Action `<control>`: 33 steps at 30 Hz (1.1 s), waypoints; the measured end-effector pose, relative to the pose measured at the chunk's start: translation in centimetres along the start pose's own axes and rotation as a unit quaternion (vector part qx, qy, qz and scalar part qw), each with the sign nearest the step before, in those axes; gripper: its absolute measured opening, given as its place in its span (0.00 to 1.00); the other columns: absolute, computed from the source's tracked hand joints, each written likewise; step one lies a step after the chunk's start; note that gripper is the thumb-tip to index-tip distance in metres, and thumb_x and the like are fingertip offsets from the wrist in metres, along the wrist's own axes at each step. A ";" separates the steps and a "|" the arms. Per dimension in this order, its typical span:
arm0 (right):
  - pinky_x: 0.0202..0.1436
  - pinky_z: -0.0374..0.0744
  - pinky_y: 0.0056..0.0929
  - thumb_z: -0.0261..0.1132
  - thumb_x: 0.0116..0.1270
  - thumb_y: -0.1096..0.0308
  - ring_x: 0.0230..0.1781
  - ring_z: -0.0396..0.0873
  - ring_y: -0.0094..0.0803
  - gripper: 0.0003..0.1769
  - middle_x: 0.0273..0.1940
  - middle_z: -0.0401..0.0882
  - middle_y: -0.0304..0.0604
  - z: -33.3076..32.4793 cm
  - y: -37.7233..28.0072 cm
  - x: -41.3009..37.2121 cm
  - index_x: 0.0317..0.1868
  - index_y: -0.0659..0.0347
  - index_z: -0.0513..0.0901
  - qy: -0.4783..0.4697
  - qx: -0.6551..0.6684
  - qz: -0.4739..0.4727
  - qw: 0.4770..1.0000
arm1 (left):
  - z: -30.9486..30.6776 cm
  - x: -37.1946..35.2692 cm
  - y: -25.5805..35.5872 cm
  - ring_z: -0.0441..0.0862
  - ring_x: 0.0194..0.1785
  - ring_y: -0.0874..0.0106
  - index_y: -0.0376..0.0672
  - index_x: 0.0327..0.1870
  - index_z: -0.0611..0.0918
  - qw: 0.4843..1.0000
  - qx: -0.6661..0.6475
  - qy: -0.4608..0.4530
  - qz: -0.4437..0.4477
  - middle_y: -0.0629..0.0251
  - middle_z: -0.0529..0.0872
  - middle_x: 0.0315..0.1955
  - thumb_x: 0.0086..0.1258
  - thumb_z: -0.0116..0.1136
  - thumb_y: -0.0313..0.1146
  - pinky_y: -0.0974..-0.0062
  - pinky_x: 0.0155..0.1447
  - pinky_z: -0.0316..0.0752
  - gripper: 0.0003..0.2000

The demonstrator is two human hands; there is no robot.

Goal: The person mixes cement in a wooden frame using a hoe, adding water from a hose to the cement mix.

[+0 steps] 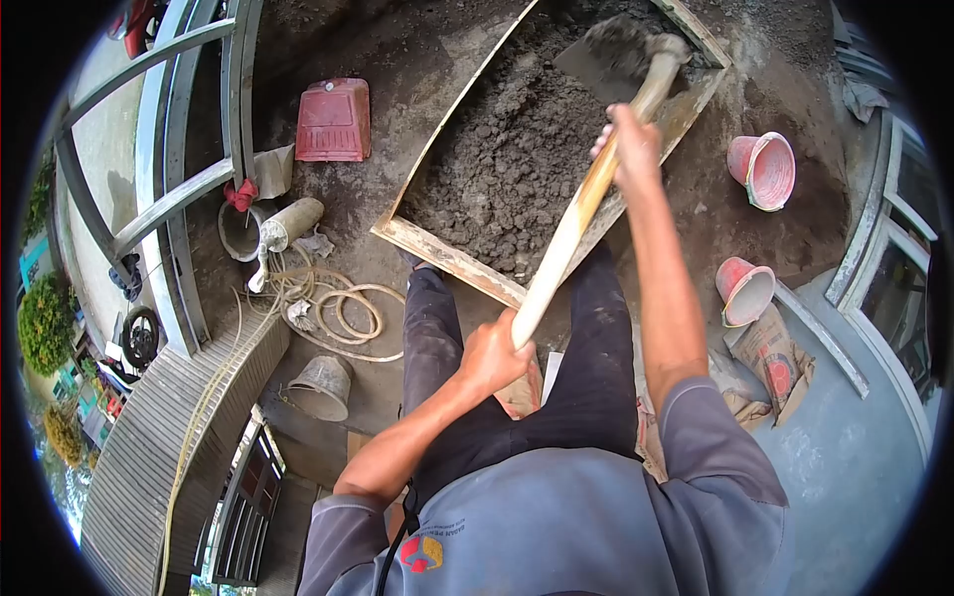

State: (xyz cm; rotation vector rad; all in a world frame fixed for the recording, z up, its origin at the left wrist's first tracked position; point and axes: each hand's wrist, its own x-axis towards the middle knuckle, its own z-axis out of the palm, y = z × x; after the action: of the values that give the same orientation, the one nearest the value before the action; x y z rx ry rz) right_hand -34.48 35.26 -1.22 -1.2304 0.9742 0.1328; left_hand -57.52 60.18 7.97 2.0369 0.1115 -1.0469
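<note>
A hoe (579, 214) with a pale wooden handle slants across the view, its blade up at the far right part of a wooden mixing box (452, 260). My left hand (494, 352) is wrapped round the lower end of the handle, close to my body. Higher up, near the hoe's head, my right hand (633, 144) grips the same handle. Grey, crumbly mortar mix (497, 159) fills much of the box. Some of that mix lies on the blade, whose edge is partly hidden by it.
Two red buckets (761, 171) lie tipped at the right, near torn cement bags (773, 363). At the left are a coiled hose (348, 310), a grey bucket (320, 387), a red plastic container (333, 119) and a metal frame (174, 204). My legs stand against the box's near side.
</note>
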 end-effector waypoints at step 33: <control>0.19 0.82 0.43 0.67 0.69 0.67 0.17 0.77 0.36 0.13 0.23 0.75 0.44 7.5 14.2 12.3 0.42 0.68 0.75 -0.008 -0.018 0.159 0.987 | -3.7 6.8 1.0 0.88 0.44 0.42 0.31 0.45 0.80 0.994 0.016 0.038 -0.105 0.37 0.87 0.33 0.63 0.60 0.33 0.55 0.48 0.81 0.14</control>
State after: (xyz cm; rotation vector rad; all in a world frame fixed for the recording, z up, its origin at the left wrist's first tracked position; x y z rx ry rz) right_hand -30.89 41.94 -19.97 -1.0969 1.1543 0.4115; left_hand -50.29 60.33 4.92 2.1292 0.3571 -1.1055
